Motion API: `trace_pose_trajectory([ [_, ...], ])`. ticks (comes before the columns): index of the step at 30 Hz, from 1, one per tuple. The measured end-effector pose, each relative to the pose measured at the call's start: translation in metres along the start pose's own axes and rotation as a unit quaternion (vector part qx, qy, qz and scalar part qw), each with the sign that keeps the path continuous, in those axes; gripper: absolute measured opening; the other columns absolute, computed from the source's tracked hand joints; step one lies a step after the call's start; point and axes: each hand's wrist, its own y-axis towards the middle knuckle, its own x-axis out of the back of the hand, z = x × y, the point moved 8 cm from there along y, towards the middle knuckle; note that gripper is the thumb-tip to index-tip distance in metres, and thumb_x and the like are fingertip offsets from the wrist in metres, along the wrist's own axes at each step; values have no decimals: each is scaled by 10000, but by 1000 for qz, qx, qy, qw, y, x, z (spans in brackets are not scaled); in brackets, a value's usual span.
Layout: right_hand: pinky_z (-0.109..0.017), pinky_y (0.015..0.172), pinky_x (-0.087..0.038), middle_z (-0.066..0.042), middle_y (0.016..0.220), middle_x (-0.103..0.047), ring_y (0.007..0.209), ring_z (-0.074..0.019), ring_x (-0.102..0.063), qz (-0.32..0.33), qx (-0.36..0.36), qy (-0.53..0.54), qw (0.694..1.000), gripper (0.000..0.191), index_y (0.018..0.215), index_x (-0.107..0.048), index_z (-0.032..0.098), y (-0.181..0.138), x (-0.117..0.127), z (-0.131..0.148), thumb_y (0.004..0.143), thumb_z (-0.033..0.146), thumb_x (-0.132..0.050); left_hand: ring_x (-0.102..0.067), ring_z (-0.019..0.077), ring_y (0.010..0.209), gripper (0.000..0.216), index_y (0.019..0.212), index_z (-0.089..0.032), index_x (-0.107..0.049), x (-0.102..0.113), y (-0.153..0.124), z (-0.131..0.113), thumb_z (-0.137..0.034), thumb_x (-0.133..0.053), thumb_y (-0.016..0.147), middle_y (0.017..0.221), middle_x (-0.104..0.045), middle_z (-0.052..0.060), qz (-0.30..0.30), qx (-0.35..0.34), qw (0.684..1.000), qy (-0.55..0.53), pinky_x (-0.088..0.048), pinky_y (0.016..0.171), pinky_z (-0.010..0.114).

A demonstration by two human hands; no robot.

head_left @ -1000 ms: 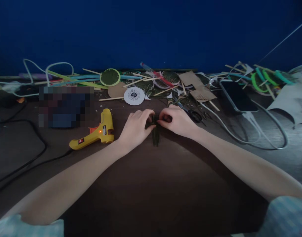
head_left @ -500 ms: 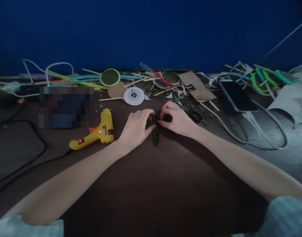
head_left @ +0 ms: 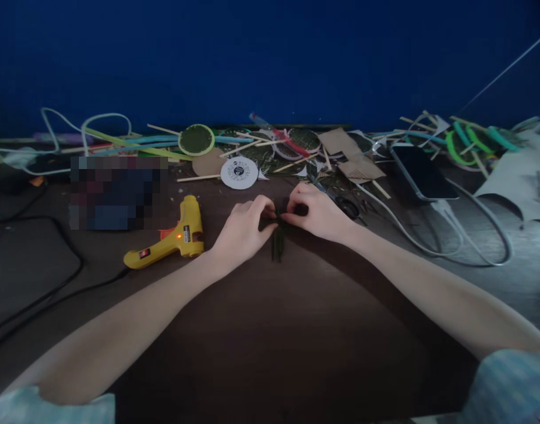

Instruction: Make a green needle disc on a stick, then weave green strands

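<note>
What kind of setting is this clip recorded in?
Likely a home craft desk: a yellow glue gun lies switched on, cardboard pieces and wooden sticks are scattered about, and a phone is plugged in.

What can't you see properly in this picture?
- The dark green piece pinched between the left hand and right hand: its top is covered by the fingers, and the dim light hides its shape.
- The label on the white disc: too small to read.
- A pixelated patch left of the yellow glue gun: blurred.
- The scissors: mostly behind the right hand.
</note>
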Motion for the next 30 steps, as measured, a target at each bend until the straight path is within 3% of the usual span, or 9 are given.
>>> trace_pose_trajectory([
  [4,-344,748,-393,-37,780,-545,821,-198,-512,-19,-3,2,1000,206,600,-532,184,1,6,3,729,268,-668,-596,180,821,192,846,-198,-490,0,2,0,-128,-638,747,844,-637,-3,5,-5,1000,20,-430,783,329],
  [12,-292,682,-396,-19,766,-563,739,-146,-533,-46,-66,121,989,144,655,-601,179,0,7,10,785,241,-600,-598,207,827,88,794,-174,-552,-6,4,0,-151,-630,759,820,-647,16,21,-39,997,57,-409,773,344],
  [18,-282,664,-391,-19,775,-562,741,-140,-533,-49,-63,150,985,136,666,-618,176,-3,4,14,785,238,-600,-601,206,805,79,810,-161,-599,-5,4,0,-239,-609,803,814,-668,28,12,-43,997,56,-399,767,342],
  [22,-286,683,-386,-24,785,-555,752,-139,-528,-35,-49,169,984,223,646,-608,173,-1,5,15,838,251,-523,-606,200,796,95,818,-166,-612,-3,4,0,-212,-534,849,816,-676,27,8,-42,997,57,-395,755,336],
  [27,-315,738,-398,-29,789,-573,805,-173,-525,-94,-43,108,989,103,698,-592,187,2,13,4,782,167,-536,-606,195,784,131,802,-178,-620,-2,4,-2,-197,-504,859,818,-684,12,6,-37,998,57,-385,769,343],
  [30,-355,795,-395,-34,816,-590,851,-200,-520,-91,-27,53,994,90,714,-591,196,4,8,2,732,119,-549,-606,192,785,117,799,-181,-622,-2,3,-2,-181,-514,844,820,-685,9,4,-33,998,51,-385,769,341],
])
